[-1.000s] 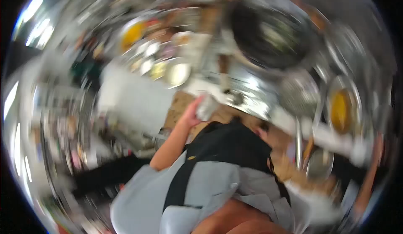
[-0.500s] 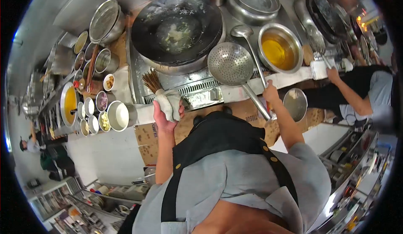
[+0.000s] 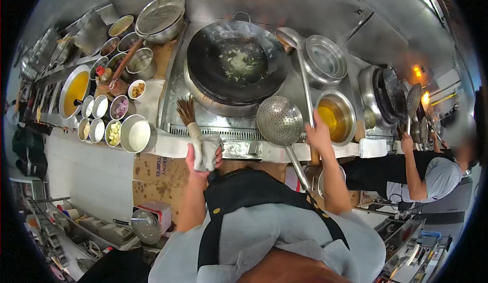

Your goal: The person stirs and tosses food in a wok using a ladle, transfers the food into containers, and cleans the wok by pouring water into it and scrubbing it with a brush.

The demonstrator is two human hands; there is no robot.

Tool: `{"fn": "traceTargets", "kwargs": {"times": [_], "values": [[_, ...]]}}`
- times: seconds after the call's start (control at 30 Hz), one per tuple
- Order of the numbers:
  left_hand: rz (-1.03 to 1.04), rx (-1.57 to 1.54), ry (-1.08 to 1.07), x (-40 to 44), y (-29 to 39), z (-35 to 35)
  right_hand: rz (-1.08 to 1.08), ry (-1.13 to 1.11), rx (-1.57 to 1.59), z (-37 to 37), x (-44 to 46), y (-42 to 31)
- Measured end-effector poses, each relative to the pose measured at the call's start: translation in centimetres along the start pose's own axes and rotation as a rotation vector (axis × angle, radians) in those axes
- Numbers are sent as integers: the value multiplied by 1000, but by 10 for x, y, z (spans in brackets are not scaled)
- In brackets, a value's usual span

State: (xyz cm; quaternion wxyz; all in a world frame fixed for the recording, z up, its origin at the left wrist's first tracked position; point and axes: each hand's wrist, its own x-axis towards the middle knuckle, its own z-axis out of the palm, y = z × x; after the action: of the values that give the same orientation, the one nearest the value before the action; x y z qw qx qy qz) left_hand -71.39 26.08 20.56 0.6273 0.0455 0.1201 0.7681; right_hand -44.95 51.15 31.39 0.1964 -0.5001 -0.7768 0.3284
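My left hand (image 3: 197, 162) is closed around a folded white cloth (image 3: 207, 151) at the front edge of the stove. A straw brush (image 3: 187, 111) sticks up from the cloth, bristles toward the wok (image 3: 237, 62), which holds some cloudy liquid with pale bits. My right hand (image 3: 318, 134) grips the long handle of a ladle (image 3: 306, 87). The ladle's bowl is at the back, over a small metal pot. Left of that handle lies a perforated strainer (image 3: 279, 120), and right of it stands a pot of yellow oil (image 3: 336, 120).
Small bowls of ingredients, a white pot (image 3: 136, 134) and a wide bowl of yellow liquid (image 3: 74, 92) stand at the left. Stacked metal basins (image 3: 326, 58) are behind the oil. On the right, another person (image 3: 424, 176) works near flames.
The view has shifted and become sharp. My right hand has raised the ladle from beside the strainer, its bowl now farther back. My left hand still holds the cloth and brush.
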Motion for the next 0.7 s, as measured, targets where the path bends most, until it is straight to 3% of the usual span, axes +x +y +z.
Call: {"fn": "traceTargets", "kwargs": {"times": [0.03,0.1,0.2,0.37,0.5,0.67,0.7], "values": [[-8,2,-15,1,1,-4,121,-99,115,-1,17,-42],[-10,-12,-66,3,6,-7,-2,-90,-27,27,72,-46],[-9,-5,-93,-8,21,-12,30,-157,-32,63,109,-60],[81,25,28,-45,52,-36,-82,-244,-201,73,76,-71],[121,-111,0,-56,81,-40,84,-172,-205,78,86,-90],[49,95,-5,-41,110,-19,-191,-179,-338,72,68,-69],[40,48,-27,-39,111,-16,-161,-145,-379,70,69,-65]]}}
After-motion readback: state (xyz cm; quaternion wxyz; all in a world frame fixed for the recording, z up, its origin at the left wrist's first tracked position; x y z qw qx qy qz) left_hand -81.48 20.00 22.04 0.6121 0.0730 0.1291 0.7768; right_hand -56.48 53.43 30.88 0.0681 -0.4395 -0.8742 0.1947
